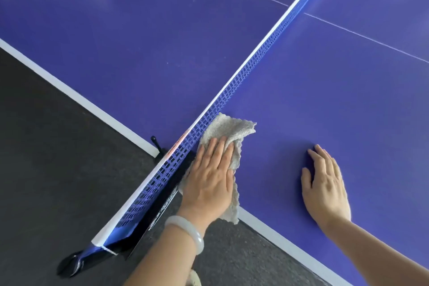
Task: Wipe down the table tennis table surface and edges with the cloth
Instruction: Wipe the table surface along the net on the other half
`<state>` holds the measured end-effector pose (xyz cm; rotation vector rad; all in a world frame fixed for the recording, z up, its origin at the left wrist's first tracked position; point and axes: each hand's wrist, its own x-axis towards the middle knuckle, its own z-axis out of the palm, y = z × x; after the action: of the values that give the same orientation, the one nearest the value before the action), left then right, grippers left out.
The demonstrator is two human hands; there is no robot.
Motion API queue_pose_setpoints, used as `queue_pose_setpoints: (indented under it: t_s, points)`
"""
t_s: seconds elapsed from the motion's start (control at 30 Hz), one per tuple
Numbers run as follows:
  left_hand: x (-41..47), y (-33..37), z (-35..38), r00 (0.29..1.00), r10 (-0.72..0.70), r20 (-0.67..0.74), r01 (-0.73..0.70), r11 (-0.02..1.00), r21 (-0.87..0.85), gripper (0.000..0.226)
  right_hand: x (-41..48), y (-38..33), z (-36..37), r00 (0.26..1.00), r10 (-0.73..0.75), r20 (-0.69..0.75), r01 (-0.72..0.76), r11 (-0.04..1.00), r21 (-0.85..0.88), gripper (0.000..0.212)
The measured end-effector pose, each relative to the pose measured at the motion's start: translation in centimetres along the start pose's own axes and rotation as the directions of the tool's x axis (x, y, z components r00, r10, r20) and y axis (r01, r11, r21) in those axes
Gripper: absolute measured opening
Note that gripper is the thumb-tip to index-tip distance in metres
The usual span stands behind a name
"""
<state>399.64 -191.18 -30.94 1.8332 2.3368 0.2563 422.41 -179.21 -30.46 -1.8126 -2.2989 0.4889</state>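
Cloth (228, 130) on table (325, 104) beside net (232, 90), long axis parallel to net, overhanging near edge. Left hand (210, 181) flat, fingers straight, pressing cloth. Right hand (323, 184) spread, resting on table right of net.

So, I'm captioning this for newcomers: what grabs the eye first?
The blue table fills the view, its net running diagonally across. Beside the net, at the near edge, the left hand presses a grey cloth flat; the right hand rests bare on the surface.
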Motion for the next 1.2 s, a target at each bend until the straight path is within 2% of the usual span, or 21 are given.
queue_pose_setpoints:
  t_s: [0.1, 0.27, 0.37, 0.57, 0.73, 0.87, 0.97, 1.03, 1.2]
  points:
    - [1.1, -1.2, -0.6, 0.998, 0.062, 0.032, -0.062, 0.998, 0.008, 0.058, 0.0, 0.0, 0.0, 1.0, -0.006, 0.005, 0.006, 1.0, -0.011, 0.051]
    - [-2.9, 0.1, 0.0, 0.998, -0.045, -0.046, 0.043, 0.998, -0.043, 0.057, -0.3, -0.3, 0.2, 1.0, 0.012, 0.019, -0.012, 1.0, -0.005, 0.052]
    - [-4.3, 0.1, 0.3, 0.997, -0.042, -0.059, 0.04, 0.998, -0.038, 0.057, -0.1, -0.6, 0.2, 0.999, 0.018, 0.035, -0.018, 1.0, -0.011, 0.052]
    - [2.7, -0.2, -0.1, 1.0, -0.017, -0.019, 0.017, 1.0, -0.008, 0.057, -0.2, -0.3, 0.2, 0.999, 0.007, 0.035, -0.006, 0.999, -0.048, 0.051]
    - [9.1, 0.5, -0.7, 0.997, -0.079, 0.012, 0.079, 0.997, -0.022, 0.058, 0.0, -0.3, 0.1, 0.999, -0.004, 0.037, 0.007, 0.998, -0.059, 0.051]
    - [5.1, 2.0, 0.0, 0.997, -0.075, -0.012, 0.075, 0.997, 0.007, 0.057, -0.1, -0.1, 0.2, 0.999, -0.009, 0.042, 0.013, 0.996, -0.083, 0.052]
    - [-0.3, 5.0, 0.9, 1.0, -0.003, -0.017, 0.002, 1.0, -0.028, 0.061, -0.1, -0.3, 0.2, 0.999, -0.013, 0.042, 0.016, 0.996, -0.087, 0.052]
    - [-1.5, 6.4, 1.3, 1.0, -0.007, -0.021, 0.006, 0.998, -0.056, 0.064, -0.2, -0.5, 0.3, 0.999, -0.019, 0.048, 0.024, 0.996, -0.089, 0.052]
    - [6.5, 7.6, 1.1, 0.999, -0.018, 0.028, 0.018, 1.0, -0.006, 0.061, -0.1, -0.5, 0.0, 0.997, -0.036, 0.067, 0.042, 0.995, -0.092, 0.053]
